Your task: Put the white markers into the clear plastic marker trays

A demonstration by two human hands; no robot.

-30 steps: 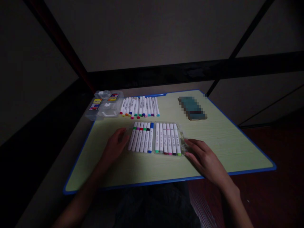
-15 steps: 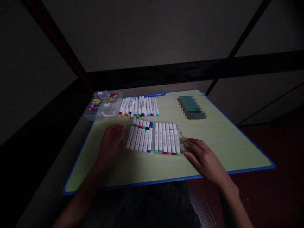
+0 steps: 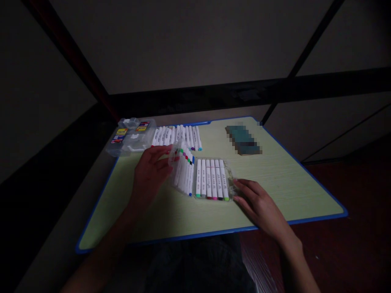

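Note:
A clear plastic marker case lies opened out on the table, with a row of white markers in its flat right half. The left half is raised at a slant, and the markers in it tilt along with their coloured bands uppermost. My left hand grips the outer edge of that raised half, fingers behind and thumb in front. At the case's right end, the fingers and thumb of my right hand close on its clear handle edge, low by the tabletop.
Behind the case lies a row of loose white markers with coloured tips. Another clear case, opened out with bright labels, sits at the back left. A blurred green item lies back right. The table has a blue rim.
The left half of the case has swung up from flat, its markers tilting with it. My left hand has moved up and right with that edge. My right hand stays at the right end.

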